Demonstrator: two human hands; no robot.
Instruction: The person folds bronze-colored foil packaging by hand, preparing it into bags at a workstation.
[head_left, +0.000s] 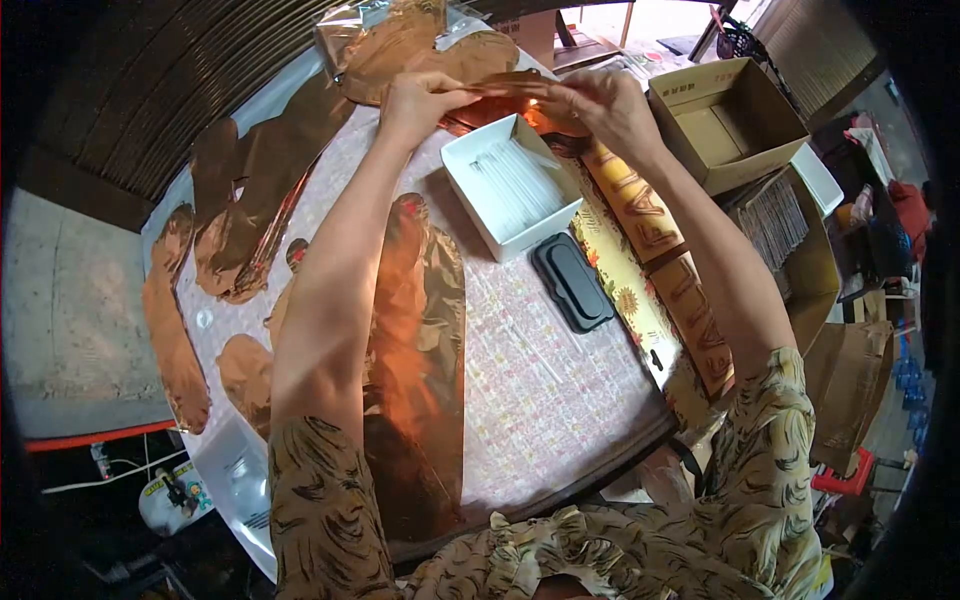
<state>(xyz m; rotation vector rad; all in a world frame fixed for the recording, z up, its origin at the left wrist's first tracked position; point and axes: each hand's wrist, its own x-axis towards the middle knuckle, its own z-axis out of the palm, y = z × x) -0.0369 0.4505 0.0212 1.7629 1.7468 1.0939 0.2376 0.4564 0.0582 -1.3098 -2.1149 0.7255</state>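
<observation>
At the far side of the table, my left hand (418, 103) and my right hand (612, 108) are both closed on a flat, shiny copper foil balloon (512, 88). The left pinches its left edge and the right grips its right end. More crumpled copper foil shows just beneath it. Right below my hands stands a white box (478, 205) holding many thin white straws. A black oblong case (572, 283) lies by the box's near corner. Under and beside my left forearm, long copper foil pieces (425, 370) are spread flat.
Stacks of copper foil (265, 180) cover the table's left side and far end. Printed cards with balloon letters (640, 205) line the right edge. Beyond stand an open cardboard box (725, 120) and another box (815, 235) packed with flat cards. A corrugated wall (150, 90) rises left.
</observation>
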